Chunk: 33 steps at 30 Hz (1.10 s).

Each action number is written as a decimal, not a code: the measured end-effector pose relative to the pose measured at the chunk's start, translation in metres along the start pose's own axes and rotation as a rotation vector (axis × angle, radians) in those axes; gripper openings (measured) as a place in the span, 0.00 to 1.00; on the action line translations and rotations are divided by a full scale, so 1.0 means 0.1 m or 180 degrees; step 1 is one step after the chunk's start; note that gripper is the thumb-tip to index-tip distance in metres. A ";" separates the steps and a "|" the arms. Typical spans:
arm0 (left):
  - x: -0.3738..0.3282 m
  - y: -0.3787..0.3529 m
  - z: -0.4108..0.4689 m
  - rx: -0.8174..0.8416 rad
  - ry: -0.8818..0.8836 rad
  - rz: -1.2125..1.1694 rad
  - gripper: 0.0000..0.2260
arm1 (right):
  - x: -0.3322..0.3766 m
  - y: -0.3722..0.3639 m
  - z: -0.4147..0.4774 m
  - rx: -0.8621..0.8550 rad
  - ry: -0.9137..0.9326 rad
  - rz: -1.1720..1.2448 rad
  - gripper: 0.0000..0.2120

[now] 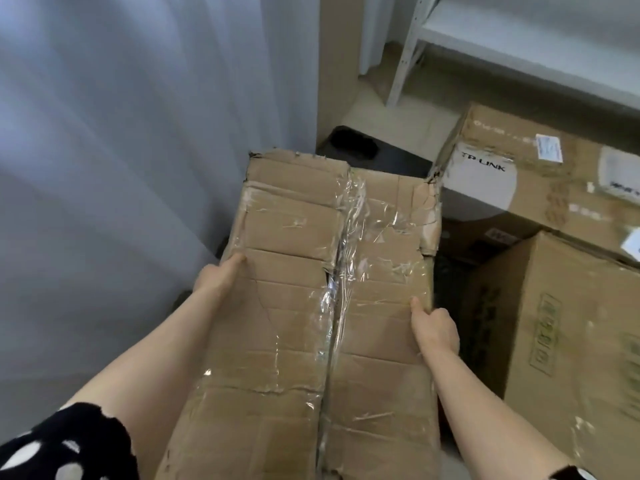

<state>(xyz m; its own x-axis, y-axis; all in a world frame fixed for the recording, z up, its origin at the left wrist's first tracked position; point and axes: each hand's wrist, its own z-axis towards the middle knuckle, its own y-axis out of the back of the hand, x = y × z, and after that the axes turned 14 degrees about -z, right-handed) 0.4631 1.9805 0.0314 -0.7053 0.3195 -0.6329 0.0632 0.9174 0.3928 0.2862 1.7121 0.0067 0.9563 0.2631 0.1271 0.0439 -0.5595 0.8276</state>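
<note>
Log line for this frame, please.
state: box gripped by both hands | left hand: grips left edge of worn, taped brown cardboard box | right hand: grips right edge | nearby: TP-LINK-labelled cardboard box at right

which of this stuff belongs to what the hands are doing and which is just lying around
In hand:
taped cardboard box
left hand, gripping its left edge
right hand, gripping its right edge

Lying about:
TP-LINK box
printed box
white shelf
curtain
black object
</note>
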 end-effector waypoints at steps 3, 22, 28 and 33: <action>0.10 -0.36 0.22 0.0182 0.0018 0.0178 0.32 | -0.18 -0.23 0.21 0.0075 -0.0238 0.0235 0.25; 0.46 -1.70 1.31 0.0485 -0.0033 0.0172 0.34 | -0.38 -0.91 1.32 0.0116 -0.0582 0.0729 0.20; 0.59 -1.61 1.31 0.0521 -0.0329 0.0436 0.31 | -0.41 -0.94 1.21 0.0156 -0.0286 0.0951 0.25; 0.94 -1.25 1.07 0.0414 0.0263 0.0618 0.39 | -0.57 -1.02 0.97 0.0738 -0.0577 0.0735 0.32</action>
<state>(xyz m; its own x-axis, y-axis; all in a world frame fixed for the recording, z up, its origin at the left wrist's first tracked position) 0.4640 1.9210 -0.1489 -0.7261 0.4772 -0.4950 0.2897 0.8653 0.4091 0.2554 1.6781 -0.1374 0.9834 -0.0227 0.1800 -0.1346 -0.7565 0.6400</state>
